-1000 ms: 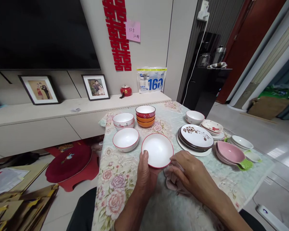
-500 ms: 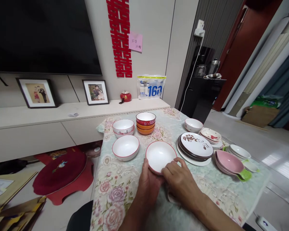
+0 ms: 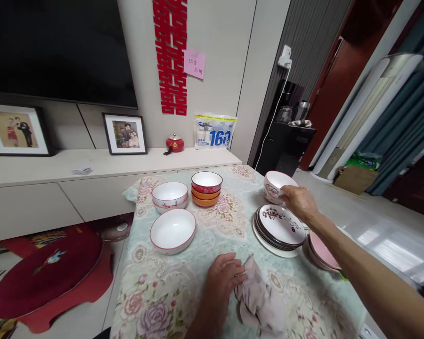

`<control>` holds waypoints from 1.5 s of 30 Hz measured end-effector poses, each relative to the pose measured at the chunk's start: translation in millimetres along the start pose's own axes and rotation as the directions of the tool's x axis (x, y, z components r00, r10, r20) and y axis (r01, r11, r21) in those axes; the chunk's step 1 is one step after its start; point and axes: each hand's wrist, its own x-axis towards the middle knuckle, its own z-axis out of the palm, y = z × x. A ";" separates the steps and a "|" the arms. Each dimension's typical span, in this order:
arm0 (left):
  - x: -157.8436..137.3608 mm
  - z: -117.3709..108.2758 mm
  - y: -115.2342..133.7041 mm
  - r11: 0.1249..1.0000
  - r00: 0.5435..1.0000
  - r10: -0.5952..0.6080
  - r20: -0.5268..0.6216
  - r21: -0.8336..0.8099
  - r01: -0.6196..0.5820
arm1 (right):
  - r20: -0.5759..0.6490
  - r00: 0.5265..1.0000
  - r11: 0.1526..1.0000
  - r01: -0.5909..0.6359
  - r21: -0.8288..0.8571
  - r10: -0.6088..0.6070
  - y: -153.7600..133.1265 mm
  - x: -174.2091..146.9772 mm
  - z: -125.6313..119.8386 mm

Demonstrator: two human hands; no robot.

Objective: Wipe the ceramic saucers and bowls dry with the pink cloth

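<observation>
My right hand point(image 3: 298, 200) reaches over to the back right, its fingers pinching the rim of a white bowl point(image 3: 279, 178) with a red edge and a printed pattern outside. Whether another bowl sits beneath it is hard to see. My left hand point(image 3: 223, 278) rests low over the table with fingers loosely curled and apart, holding nothing. Its fingertips are beside a crumpled greyish-pink cloth point(image 3: 259, 301). To the left lies a shallow red-rimmed white bowl point(image 3: 172, 230), in front of a stack of similar bowls point(image 3: 170, 194).
A stack of red and orange bowls point(image 3: 207, 188) stands behind. Brown-edged plates point(image 3: 281, 225) are piled under my right wrist, and pink dishes point(image 3: 323, 249) are partly hidden by my forearm. A flowered tablecloth point(image 3: 176, 282) covers the table; a red stool point(image 3: 53, 273) stands at left.
The white bowl that both hands held is gone from the middle. My right hand has moved to the bowl at back right; the left has lowered beside the cloth. The view has shifted.
</observation>
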 end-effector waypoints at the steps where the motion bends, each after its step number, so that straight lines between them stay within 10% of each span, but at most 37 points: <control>1: 1.3 0.5 0.6 1.000 1.000 -0.010 -0.004 0.007 0.010 | 0.011 1.000 1.000 -0.024 -0.009 0.024 7.6 7.4 2.6; 28: 23.4 -0.4 -12.6 0.988 0.988 -0.101 -0.120 0.100 0.113 | 0.246 0.948 0.977 -0.213 0.013 0.204 40.1 65.2 80.1; 41: 15.3 6.1 -3.6 0.989 0.991 -0.092 -0.095 0.111 0.103 | 0.127 0.992 0.999 -0.008 -0.051 0.015 10.4 57.1 49.0; 45: 10.3 5.7 -3.7 0.994 0.998 -0.040 -0.048 0.099 0.045 | -0.149 0.934 0.929 0.345 0.132 -0.326 -45.7 46.8 27.3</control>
